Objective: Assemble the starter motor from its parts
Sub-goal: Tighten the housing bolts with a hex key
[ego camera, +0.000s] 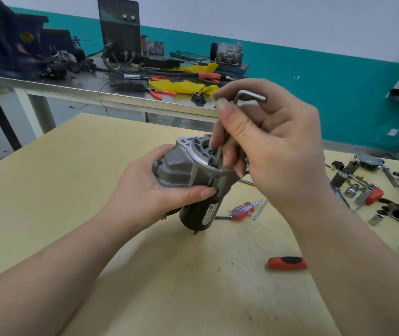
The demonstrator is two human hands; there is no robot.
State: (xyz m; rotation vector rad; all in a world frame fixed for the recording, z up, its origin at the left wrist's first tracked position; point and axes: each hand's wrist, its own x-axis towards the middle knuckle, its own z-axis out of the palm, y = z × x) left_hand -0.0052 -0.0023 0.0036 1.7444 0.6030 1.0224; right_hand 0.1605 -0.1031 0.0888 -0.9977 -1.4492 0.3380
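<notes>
Grey-nosed starter motor (193, 180), label unreadable, gripped by left hand (155, 190); right hand (273, 146) holds hex key (249, 97).

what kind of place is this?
Probably an auto-electrical repair workshop. A steel bench carries a welder-like machine with cables and a compressor-like unit; sockets and screwdrivers lie loose on the wooden table.

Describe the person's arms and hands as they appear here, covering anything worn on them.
Both forearms are bare up to the picture's edge: no sleeves, gloves, watch, bracelets or rings show. The left hand and the right hand have slender fingers with fairly long, unpainted nails extending a little past the fingertips. No markings or tattoos are visible on either arm.
</notes>
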